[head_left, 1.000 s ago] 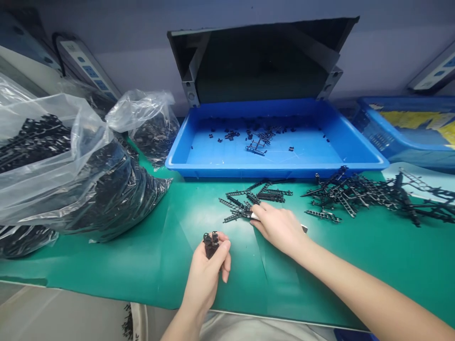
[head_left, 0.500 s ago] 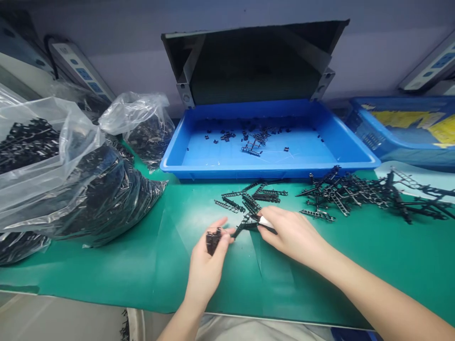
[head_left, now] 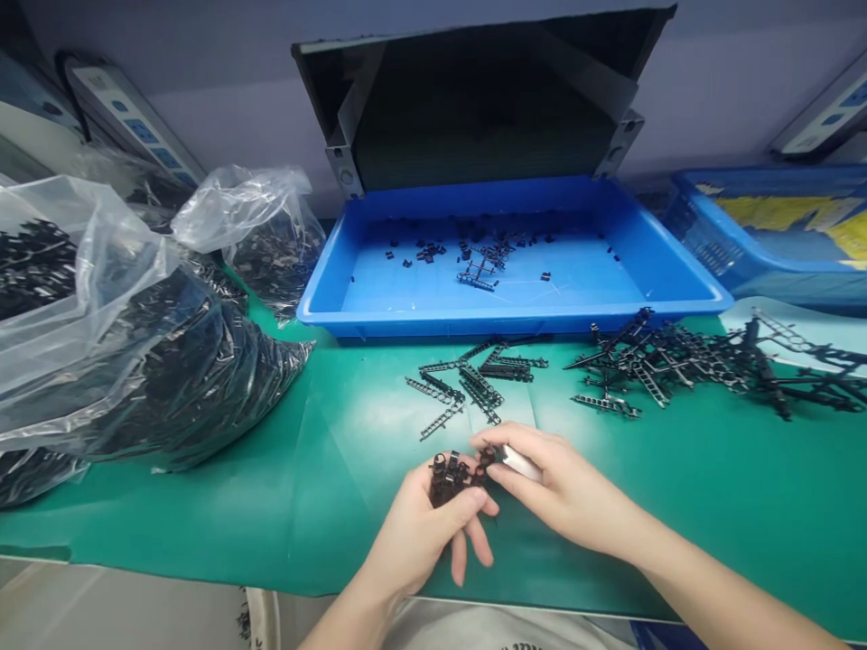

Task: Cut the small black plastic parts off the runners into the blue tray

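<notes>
My left hand (head_left: 406, 533) is closed around a bunch of small black plastic parts (head_left: 447, 480), held between thumb and fingers, with some fingertips spread below. Close beside it, my right hand (head_left: 575, 492) grips a white-handled tool (head_left: 521, 463); the tool's working end is hidden. The right fingertips meet a small black piece (head_left: 485, 456) at the right side of the bunch. Just beyond both hands, several black ladder-shaped plastic strips (head_left: 480, 386) lie loose on the green mat (head_left: 339, 506).
A blue tray (head_left: 420, 323) with scattered black bits stands behind the strips. To the right lies a tangled heap of black plastic frames (head_left: 667, 361). Clear bags of black parts (head_left: 176, 361) fill the left side. A blue basket (head_left: 759, 244) is at back right.
My right hand has moved back toward me, and my left has shifted right, so they meet. A strip near the fingers now lies on the mat; more black parts show in my left hand.
</notes>
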Motion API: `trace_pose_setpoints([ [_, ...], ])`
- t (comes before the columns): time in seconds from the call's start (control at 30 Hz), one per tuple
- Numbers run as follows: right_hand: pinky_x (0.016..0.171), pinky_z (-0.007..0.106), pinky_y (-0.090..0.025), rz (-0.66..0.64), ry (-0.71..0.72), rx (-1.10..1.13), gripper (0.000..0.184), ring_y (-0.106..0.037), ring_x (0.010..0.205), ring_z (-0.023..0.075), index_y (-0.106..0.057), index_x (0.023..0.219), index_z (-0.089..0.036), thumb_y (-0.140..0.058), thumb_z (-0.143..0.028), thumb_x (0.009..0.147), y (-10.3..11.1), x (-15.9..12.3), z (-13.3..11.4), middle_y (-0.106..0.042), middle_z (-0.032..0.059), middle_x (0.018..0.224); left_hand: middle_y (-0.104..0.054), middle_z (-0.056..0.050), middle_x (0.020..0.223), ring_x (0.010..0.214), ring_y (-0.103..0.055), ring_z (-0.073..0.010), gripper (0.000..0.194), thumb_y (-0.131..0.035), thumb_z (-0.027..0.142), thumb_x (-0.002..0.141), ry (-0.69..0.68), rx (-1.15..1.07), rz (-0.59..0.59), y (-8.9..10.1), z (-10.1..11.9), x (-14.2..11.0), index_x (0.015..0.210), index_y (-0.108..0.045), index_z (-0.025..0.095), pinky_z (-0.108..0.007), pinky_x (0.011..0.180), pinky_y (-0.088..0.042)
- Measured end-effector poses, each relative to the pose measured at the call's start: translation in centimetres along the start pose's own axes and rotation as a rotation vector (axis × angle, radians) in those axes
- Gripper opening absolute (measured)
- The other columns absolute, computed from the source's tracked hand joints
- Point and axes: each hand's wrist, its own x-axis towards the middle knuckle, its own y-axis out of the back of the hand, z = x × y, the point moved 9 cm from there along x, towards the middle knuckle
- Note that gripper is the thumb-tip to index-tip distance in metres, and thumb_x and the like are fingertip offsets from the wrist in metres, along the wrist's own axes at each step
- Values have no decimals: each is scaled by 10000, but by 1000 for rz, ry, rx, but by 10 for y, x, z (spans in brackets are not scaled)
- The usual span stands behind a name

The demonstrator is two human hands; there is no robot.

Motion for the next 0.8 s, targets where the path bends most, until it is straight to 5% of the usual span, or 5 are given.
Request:
trace_pose_setpoints([
  [0.17, 802, 355, -480, 51, -87, -120, 332, -569, 998, 198, -455, 1200, -223, -343, -297, 896, -11, -11, 13, -590, 59, 1142, -518, 45, 343, 189, -268, -20, 248, -544, 375, 764, -52, 5, 129, 9, 4, -3, 820, -502, 137, -124, 258, -139],
  [0.47, 654, 334, -518, 52, 120, -371, 361, -620, 869, 195, -490, 1209, -155, -299, -196, 906, -18, -17, -12, -661, 54, 1014, -487, 80, 351, 207, -209, -8, 321, -562, 408, 727, -51, 39, 195, 10, 9, -10, 893, -472, 148, -113, 243, -132],
  [0.8, 583, 319, -524, 79, 109, -390, 367, -641, 764, 184, -525, 1195, -169, -318, -184, 892, -20, -20, -12, -680, 37, 955, -515, 57, 469, 236, -308, -19, 292, -611, 373, 693, -110, 48, 255, 17, 6, -6, 846, -501, 150, -143, 279, -203],
])
